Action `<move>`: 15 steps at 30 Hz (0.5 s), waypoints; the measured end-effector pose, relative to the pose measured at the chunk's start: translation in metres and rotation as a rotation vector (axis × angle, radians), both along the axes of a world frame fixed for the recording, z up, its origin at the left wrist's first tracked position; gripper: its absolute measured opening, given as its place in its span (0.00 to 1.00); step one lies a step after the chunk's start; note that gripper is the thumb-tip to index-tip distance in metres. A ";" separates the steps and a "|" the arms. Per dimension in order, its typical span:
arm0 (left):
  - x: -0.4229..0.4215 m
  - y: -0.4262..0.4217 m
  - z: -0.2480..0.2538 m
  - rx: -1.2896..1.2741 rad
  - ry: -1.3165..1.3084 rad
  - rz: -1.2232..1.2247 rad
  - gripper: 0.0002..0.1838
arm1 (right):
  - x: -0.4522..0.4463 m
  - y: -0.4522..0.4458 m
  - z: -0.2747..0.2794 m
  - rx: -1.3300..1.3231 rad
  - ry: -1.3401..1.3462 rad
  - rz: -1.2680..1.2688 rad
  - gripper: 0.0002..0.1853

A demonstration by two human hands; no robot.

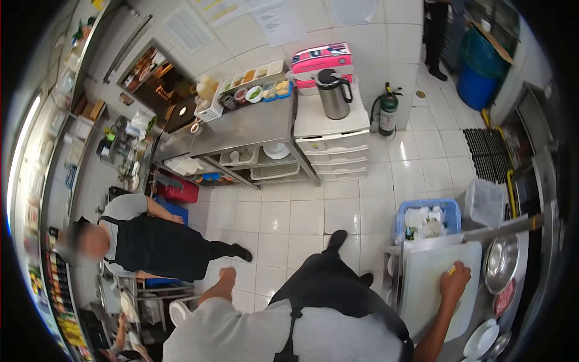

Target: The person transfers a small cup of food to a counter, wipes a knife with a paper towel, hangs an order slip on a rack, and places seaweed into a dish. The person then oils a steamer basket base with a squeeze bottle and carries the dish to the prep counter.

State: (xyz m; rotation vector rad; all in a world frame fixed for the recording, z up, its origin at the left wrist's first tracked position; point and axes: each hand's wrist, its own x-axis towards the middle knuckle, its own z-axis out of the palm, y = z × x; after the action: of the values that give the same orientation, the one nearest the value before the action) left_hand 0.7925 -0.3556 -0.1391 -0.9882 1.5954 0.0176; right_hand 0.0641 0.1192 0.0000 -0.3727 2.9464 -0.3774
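Note:
My right hand (455, 280) rests on a white cutting board (421, 283) at the lower right. Its fingers are closed around a small yellow thing (452, 269), mostly covered by the hand, so I cannot make out its kind. My left hand (225, 277) hangs at my left side over the tiled floor, away from the board. Its fingers are too small and blurred to show whether they hold anything. Beside the board, on the right, lies a metal bowl (502, 260), with a dish of reddish food (505, 298) below it.
A blue basket (428, 204) with white items stands beyond the board, next to a clear plastic bin (483, 203). White bowls (481, 338) are at the lower right. A co-worker in a black apron (160, 247) stands at left. Ahead are a steel table (253, 123) and a drawer unit (333, 145).

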 end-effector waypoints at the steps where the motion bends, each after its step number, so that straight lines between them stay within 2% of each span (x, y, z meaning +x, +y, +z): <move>1: 0.020 0.018 -0.006 0.017 0.053 0.135 0.15 | 0.001 -0.008 0.006 0.018 0.001 0.005 0.26; 2: 0.034 0.043 -0.009 -0.047 0.189 0.448 0.14 | 0.004 -0.019 0.011 0.038 0.001 0.008 0.26; 3: 0.048 0.070 -0.025 -0.196 0.368 0.961 0.14 | 0.007 -0.032 0.016 0.037 0.007 0.049 0.26; 4: 0.048 0.093 -0.036 -0.275 0.470 1.267 0.14 | 0.010 -0.048 0.022 0.038 0.016 0.090 0.26; 6: 0.006 0.130 -0.034 -0.386 0.572 1.628 0.19 | 0.011 -0.085 0.025 0.033 0.038 0.181 0.27; 8: -0.021 0.128 -0.059 -0.203 0.653 1.617 0.22 | 0.011 -0.136 0.010 0.026 0.062 0.282 0.29; 10: -0.036 0.083 -0.108 0.195 0.634 1.261 0.22 | 0.020 -0.213 0.017 0.016 0.022 0.395 0.27; 12: -0.064 0.054 -0.118 -0.077 1.029 1.052 0.20 | 0.034 -0.300 0.011 0.037 -0.013 0.493 0.25; 14: -0.077 0.007 -0.141 -0.131 1.400 0.944 0.21 | 0.057 -0.397 0.010 0.001 -0.001 0.627 0.26; 15: -0.090 -0.021 -0.141 -0.166 1.387 1.229 0.21 | 0.067 -0.446 0.007 0.000 0.000 0.692 0.26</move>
State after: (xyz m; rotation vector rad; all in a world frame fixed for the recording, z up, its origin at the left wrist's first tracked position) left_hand 0.7024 -0.3767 -0.2797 -2.1857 1.7981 1.7429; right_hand 0.1314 -0.3267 0.0074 -1.3200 2.5865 -0.2742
